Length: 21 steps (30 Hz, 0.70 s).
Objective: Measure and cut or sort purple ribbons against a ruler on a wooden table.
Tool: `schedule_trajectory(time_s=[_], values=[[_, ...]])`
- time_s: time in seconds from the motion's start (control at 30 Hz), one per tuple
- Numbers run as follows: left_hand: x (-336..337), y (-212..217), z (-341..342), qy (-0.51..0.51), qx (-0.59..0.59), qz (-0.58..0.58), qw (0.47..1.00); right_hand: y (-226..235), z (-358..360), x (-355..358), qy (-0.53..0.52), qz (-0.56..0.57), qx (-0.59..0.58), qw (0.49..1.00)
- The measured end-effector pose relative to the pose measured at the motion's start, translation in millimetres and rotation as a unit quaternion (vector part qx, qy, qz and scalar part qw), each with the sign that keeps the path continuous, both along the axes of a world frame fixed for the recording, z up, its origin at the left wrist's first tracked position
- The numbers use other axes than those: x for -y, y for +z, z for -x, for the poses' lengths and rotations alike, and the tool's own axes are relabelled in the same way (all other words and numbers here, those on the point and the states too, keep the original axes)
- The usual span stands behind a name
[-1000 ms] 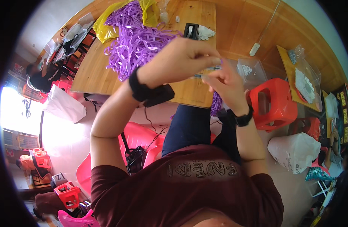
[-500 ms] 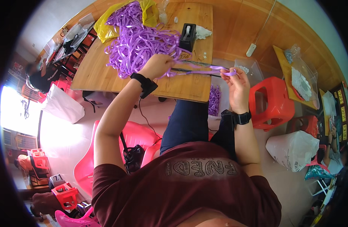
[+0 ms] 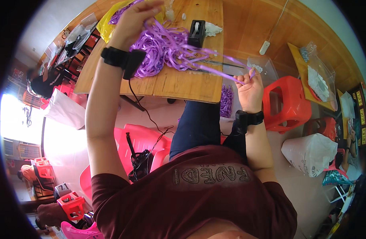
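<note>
A tangled heap of shiny purple ribbon (image 3: 153, 55) lies on the wooden table (image 3: 191, 85). My left hand (image 3: 133, 24) is raised over the heap's far left part, its fingers stretched out and slightly blurred. Purple strands run close under its fingertips; whether they touch is unclear. Off the table's right edge, my right hand (image 3: 250, 89) pinches a purple ribbon strand (image 3: 217, 72) between thumb and fingers. Its lengths stretch left from that hand to the heap. Thin dark strips (image 3: 215, 62) lie on the tabletop beneath.
A yellow plastic bag (image 3: 105, 28) sits behind the heap. At the back right of the table stands a black tape dispenser (image 3: 196, 35) beside a crumpled white tissue (image 3: 212, 29). Below the right edge are a clear bin of purple ribbon (image 3: 226, 101) and a red stool (image 3: 288, 105).
My left hand has swung up and to the left, away from my right hand. The ribbon lengths between heap and right hand are stretched longer. My right hand has shifted slightly.
</note>
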<state>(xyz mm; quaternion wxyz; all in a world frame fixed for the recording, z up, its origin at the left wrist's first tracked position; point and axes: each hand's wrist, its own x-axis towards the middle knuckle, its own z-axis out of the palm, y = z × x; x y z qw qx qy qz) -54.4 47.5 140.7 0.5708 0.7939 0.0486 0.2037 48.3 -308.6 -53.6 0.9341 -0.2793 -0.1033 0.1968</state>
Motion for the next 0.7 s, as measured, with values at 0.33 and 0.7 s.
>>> schedule_trajectory(time_s=[0.33,0.7], values=[[-18.3,40.5,10.9,0.097,0.210,0.132,0.964,-15.8,-4.1,7.1,0.021,0.016,-0.017,1.000],[-65.6,76.5,-20.0,0.167,0.360,0.023,0.918,-30.0,5.2,-4.6,-0.009,0.120,0.026,0.992]])
